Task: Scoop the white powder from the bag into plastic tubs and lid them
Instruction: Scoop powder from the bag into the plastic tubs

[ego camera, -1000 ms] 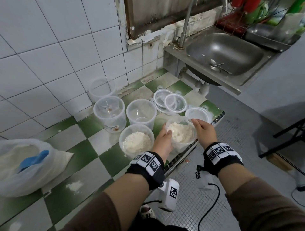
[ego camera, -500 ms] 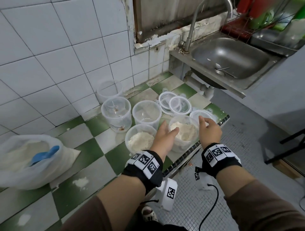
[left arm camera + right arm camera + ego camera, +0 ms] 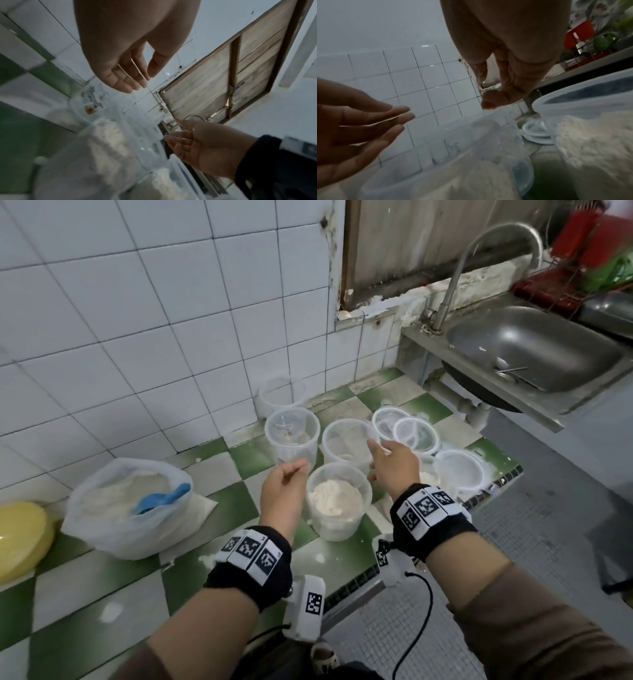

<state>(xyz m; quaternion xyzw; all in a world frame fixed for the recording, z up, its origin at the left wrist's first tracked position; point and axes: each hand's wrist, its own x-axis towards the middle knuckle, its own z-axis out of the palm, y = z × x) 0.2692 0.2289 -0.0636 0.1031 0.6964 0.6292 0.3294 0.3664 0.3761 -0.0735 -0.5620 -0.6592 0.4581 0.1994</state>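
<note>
On a green-and-white tiled counter (image 3: 102, 583), a bag (image 3: 130, 508) of white powder – blue scoop (image 3: 161, 501) inside – sits left of clear tubs (image 3: 339, 501), two holding powder; loose lids (image 3: 416, 433) lie behind. Both the left hand (image 3: 282, 491) and right hand (image 3: 394, 467) hover above the tubs, fingers loose, holding nothing.
</note>
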